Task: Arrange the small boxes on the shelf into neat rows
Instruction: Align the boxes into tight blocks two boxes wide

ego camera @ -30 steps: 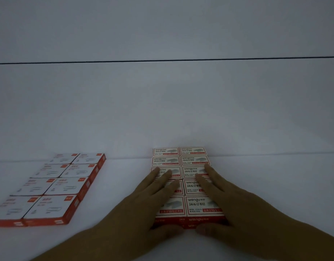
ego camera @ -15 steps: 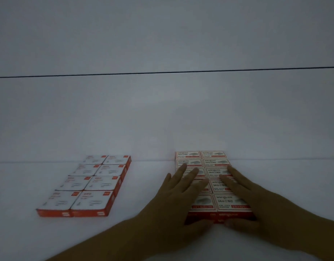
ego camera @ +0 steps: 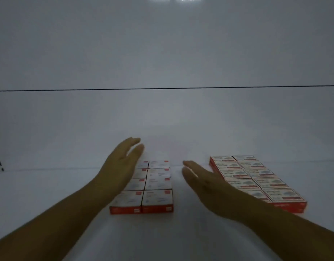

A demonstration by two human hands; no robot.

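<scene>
Both forearms are reaching in over the shelf (ego camera: 49, 194). The left hand (ego camera: 121, 170) is hanging edge-on over the left column of the white-topped boxes (ego camera: 158, 193). The right hand (ego camera: 205, 183) is hovering in the gap between that block and the staple boxes (ego camera: 266, 183) to its right. Each grip is spread flat, fingers straight, holding nothing. They are probably bracketing the two-wide block to square its sides. Half a second ago both palms were lying on the staple boxes, which are now sitting untouched, running back toward the rear of the shelf.
</scene>
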